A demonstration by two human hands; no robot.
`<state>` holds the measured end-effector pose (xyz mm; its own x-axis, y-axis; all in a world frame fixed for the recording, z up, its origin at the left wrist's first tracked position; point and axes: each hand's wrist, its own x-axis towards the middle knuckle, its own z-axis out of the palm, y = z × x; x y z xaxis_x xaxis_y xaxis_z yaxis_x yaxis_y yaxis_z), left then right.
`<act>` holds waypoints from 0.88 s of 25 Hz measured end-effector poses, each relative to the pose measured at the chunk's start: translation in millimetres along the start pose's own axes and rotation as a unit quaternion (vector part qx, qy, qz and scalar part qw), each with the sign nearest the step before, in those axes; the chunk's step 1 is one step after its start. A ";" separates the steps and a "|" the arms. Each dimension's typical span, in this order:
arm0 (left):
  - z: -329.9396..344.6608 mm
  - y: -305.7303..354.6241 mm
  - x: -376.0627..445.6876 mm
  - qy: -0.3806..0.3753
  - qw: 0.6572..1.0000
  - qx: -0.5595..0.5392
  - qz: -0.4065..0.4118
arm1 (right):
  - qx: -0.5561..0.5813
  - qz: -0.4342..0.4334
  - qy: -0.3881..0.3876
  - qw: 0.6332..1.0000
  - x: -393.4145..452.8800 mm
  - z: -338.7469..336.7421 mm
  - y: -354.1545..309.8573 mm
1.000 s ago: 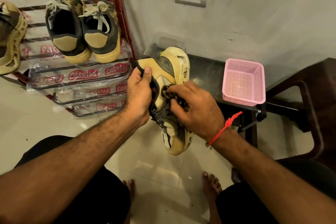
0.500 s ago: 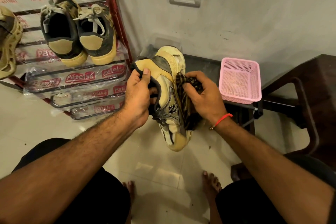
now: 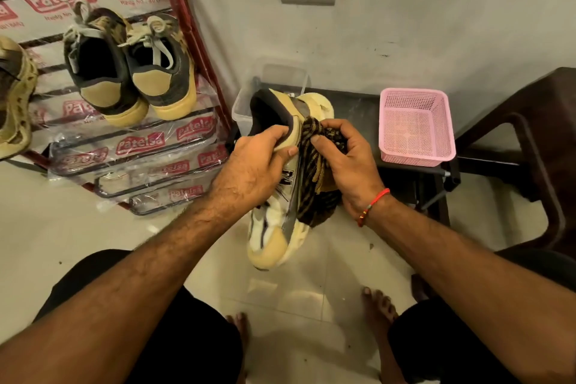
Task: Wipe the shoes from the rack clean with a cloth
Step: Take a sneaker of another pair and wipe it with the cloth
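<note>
Sneaker in tan, grey and cream is up in the air between the person's knees, heel toward the wall and toe hanging down over the tiled floor. The left hand has it by the heel collar, fingers curled over the rim and thumb along the side. The right hand is closed round a bunched brown-and-black patterned cloth, which lies against the shoe's side and sole edge, its loose end trailing down.

So the wiping of this one looks to be in full swing, not finished; I'd judge the toe and the far side still want attention (how clean the near panel is, I can't honestly tell in this light).

On the red shoe rack, still in its printed plastic wrap, sits a pair of dark sneakers with tan heels, and at the far left edge another tan shoe shows, likely the partner. Whether any of those have been wiped I can't tell. A pink mesh basket stands on the dark low table by the wall.
</note>
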<state>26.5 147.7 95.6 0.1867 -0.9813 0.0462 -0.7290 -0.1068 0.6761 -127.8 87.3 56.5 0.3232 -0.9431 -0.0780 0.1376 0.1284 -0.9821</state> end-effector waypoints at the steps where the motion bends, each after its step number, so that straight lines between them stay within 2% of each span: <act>1: 0.5 -1.1 -0.6 -0.009 1.000 -0.016 -0.018 | -0.017 -0.002 0.002 1.000 0.6 -1.1 0.8; 4: 5.3 -10.0 0.3 -0.003 0.981 -0.154 -0.120 | -0.101 -0.011 0.001 0.995 7.5 -7.8 -3.4; 6: 11.2 -16.6 -0.9 0.020 0.958 -0.228 -0.174 | -0.207 -0.079 -0.021 0.975 3.7 -6.7 -9.3; 7: 14.3 -19.2 -1.1 0.033 0.950 -0.251 -0.185 | -0.272 -0.142 -0.055 0.950 -3.4 -2.7 -11.1; 9: 20.1 -17.8 -3.0 0.058 0.937 -0.286 -0.191 | -0.415 -0.247 -0.139 0.865 -16.9 1.9 -7.5; 10: 22.8 -15.5 -3.4 0.073 0.931 -0.302 -0.190 | -0.477 -0.260 -0.155 0.825 -15.2 -1.5 -5.1; 11: 24.9 -13.2 -3.5 0.084 0.924 -0.320 -0.190 | -0.507 -0.248 -0.137 0.814 -8.8 -8.3 -4.5; 13: 27.4 -7.1 -4.6 0.096 0.908 -0.361 -0.191 | -0.484 -0.207 -0.065 0.848 -1.1 -16.7 -5.9; 14: 27.8 -4.9 -4.9 0.099 0.902 -0.374 -0.192 | -0.473 -0.216 -0.064 0.852 -5.3 -13.5 -5.5; 17: 28.9 -3.6 -3.6 0.107 0.895 -0.386 -0.196 | -0.491 -0.279 -0.142 0.813 -16.3 -3.5 -0.8; 20: 30.1 -4.0 -6.2 0.108 0.884 -0.409 -0.201 | -0.483 -0.222 -0.057 0.845 2.5 -13.1 -6.8; 22: 28.4 -2.9 -7.0 0.107 0.888 -0.403 -0.197 | -0.483 -0.255 -0.083 0.833 -4.5 -8.7 -4.0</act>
<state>8.6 150.3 72.4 0.5054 -0.8317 -0.2299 0.1111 -0.2015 0.9732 -137.9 88.3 59.3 0.5893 -0.7335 0.3387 -0.4955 -0.6593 -0.5655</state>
